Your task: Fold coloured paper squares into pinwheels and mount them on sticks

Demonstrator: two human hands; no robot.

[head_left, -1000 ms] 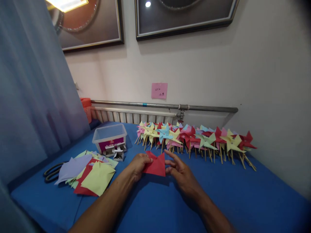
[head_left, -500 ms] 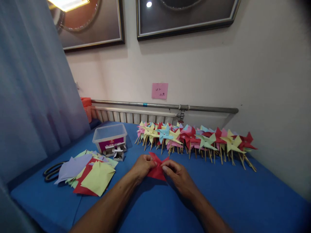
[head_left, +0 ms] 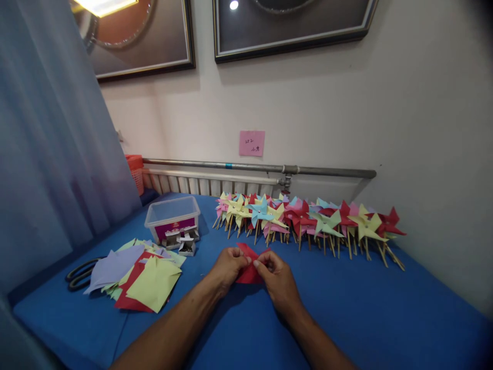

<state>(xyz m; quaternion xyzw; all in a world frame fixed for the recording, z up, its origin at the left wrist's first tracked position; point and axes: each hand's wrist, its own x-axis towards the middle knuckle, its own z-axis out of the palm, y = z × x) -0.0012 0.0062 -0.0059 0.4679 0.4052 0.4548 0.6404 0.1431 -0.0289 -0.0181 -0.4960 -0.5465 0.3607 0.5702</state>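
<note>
A red paper sheet [head_left: 248, 273] with cut, partly folded corners is held between both hands just above the blue cloth. My left hand [head_left: 230, 267] pinches its left side between thumb and fingers. From the right, my right hand [head_left: 275, 275] pinches another part of the same paper, its fingertips near the left ones at the middle. The fingers cover the centre of the paper. Behind the hands stands a long cluster of finished paper pinwheels [head_left: 300, 218] on thin sticks, in red, yellow, blue, green and pink.
Loose coloured paper squares [head_left: 154, 282] lie in a pile at left, beside black-handled scissors [head_left: 80, 275]. Behind them stand a clear plastic tub [head_left: 173, 210] and small open boxes [head_left: 187, 247]. A metal pipe [head_left: 250, 167] runs along the wall; a curtain [head_left: 57, 128] hangs at left.
Both hands have come closer together on the red paper, the right thumb now close to the left fingertips. The view has shifted slightly; the other things stay in place.
</note>
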